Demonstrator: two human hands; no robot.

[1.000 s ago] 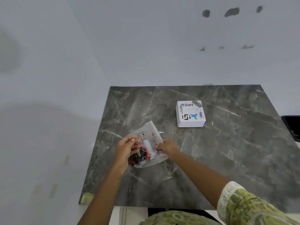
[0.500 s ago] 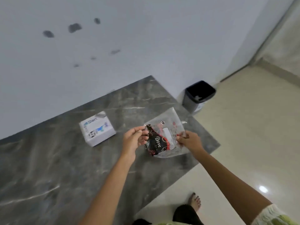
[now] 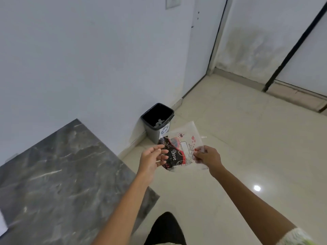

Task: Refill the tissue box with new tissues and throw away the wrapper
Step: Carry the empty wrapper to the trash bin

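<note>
The empty clear plastic wrapper [image 3: 183,146], printed black and red, hangs in the air over the floor. My right hand [image 3: 207,157] pinches its right edge. My left hand [image 3: 152,159] sits at its left edge with fingers spread, holding nothing. The black trash bin [image 3: 155,121] stands open against the wall, just beyond the wrapper. Only a white corner of the tissue box [image 3: 2,222] shows at the far left edge on the table.
The dark marble table [image 3: 58,174] fills the lower left, its corner near my left forearm. Cream floor tiles [image 3: 247,138] stretch to the right. A white wall rises behind the bin, and a door frame [image 3: 215,36] stands at the upper right.
My view has swung right, away from the table toward the bin. The wrapper has moved off the table over the floor. My left hand has let go of it and opened.
</note>
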